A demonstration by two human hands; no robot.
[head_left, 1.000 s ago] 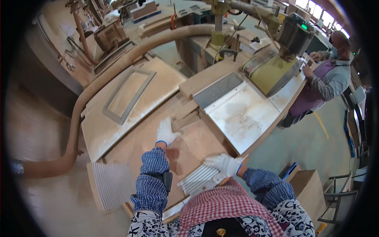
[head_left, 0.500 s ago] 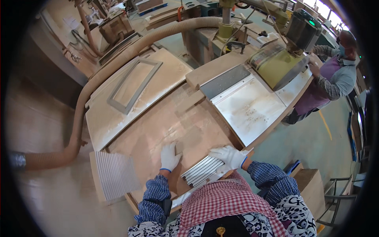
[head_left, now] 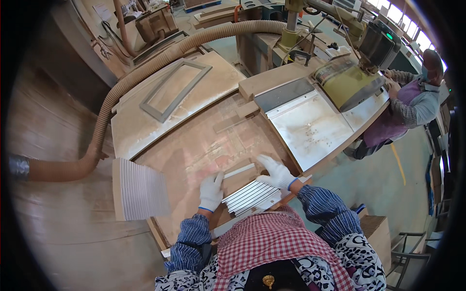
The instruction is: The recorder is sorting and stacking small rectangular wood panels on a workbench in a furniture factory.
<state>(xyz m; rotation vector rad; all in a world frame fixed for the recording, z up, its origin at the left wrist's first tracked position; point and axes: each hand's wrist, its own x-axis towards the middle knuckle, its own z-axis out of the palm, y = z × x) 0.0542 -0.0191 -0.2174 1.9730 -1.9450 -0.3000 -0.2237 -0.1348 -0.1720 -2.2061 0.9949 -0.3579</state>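
- The strips (head_left: 252,198) lie side by side near the bench (head_left: 194,145)'s near edge, toward its near right corner.
- A loose strip (head_left: 239,171) lies just beyond them, roughly parallel, between the two hands.
- Left hand (head_left: 211,193): at the strips' left end, grip looking fairly narrow; whether it pinches anything I can't tell.
- Right hand (head_left: 275,173): at their right end, grip wide, fingers spread, thumb apart; contact is unclear.
- A stack (head_left: 143,191) stands by the near left corner; the metal plate (head_left: 310,133) flanks the right edge.
- The step in hand looks like separating or lining up strips.
- Moving the loose one would call for closing both grips on its ends and keeping it level.
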